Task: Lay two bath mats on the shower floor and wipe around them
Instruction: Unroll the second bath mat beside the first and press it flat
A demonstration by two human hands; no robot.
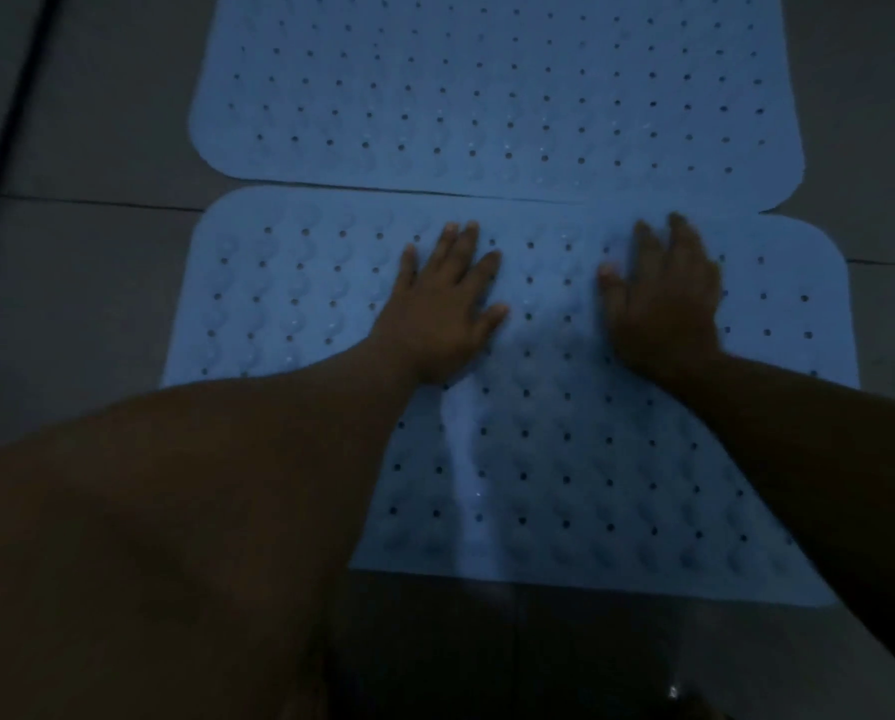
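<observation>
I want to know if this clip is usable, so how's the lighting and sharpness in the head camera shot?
Head view: dim with a blue cast, soft all over; the right hand is smeared by motion, the left hand slightly crisper; the near mat shows a pale streak, and the far mat curves from the wide-angle lens.

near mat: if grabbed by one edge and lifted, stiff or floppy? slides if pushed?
Probably floppy: the near mat shows a raised ripple down its middle, so it is thin and bendy. Likely resists sliding: both hands, left hand and right hand, press flat on it. Perforations suggest it is light.
</observation>
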